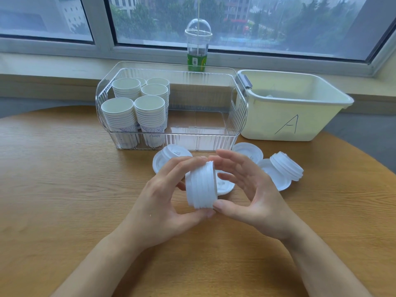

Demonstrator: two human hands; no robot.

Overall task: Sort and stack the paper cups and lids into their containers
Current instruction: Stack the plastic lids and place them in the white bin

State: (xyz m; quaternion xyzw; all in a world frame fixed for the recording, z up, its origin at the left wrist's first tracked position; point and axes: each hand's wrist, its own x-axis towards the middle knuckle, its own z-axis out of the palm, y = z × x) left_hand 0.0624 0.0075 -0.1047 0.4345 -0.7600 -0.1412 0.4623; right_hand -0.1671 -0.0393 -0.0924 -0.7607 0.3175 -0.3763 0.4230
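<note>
Above the middle of the round wooden table [64, 189] I see both hands holding one stack of white lids [201, 185] turned on its side. My left hand [167, 202] grips the stack, with its fingers curled over the top and its thumb under the bottom. My right hand [255, 194] is mostly open, with its fingers spread out near the top of the stack and its thumb tip touching the bottom edge. Under the stack, more loose lids [225, 185] lie flat on the table. Another lid pile [171, 156] sits just behind my left hand, and a tipped lid stack [286, 166] leans on flat lids off to the right. Behind all of these stands a clear bin [214, 133]. Stacks of paper cups [137, 108] fill its left end, and its right end is bare. Just beside it on the right stands a pale tub [300, 116] with the letter A written on its front. On the window ledge behind the bin stands a clear cup with a dome lid [198, 46].
</note>
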